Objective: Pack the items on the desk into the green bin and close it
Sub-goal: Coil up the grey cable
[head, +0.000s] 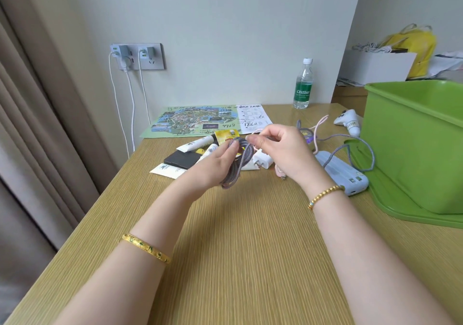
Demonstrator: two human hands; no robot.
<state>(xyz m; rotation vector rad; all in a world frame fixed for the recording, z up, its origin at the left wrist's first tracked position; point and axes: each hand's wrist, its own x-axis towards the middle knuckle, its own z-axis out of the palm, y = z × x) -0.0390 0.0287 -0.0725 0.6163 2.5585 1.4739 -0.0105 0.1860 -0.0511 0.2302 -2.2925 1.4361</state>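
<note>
Across pale wood-grain desk (238,237), coiling grey braided charging cable (235,164): left hand (215,166) gripping loops, right hand (278,149) pinching next turn; probably next, gathering slack, then dropping into open green plastic bin (413,149) at three o'clock.

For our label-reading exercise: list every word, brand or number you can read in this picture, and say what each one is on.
"Cestbon": green label of the water bottle.
"1260" and "6", handwritten: white sheet beside the map.
"4968", handwritten: map; its other writing is too blurred to read.
Yellow sachet, white tubes and white controller: print too small to read.
</note>
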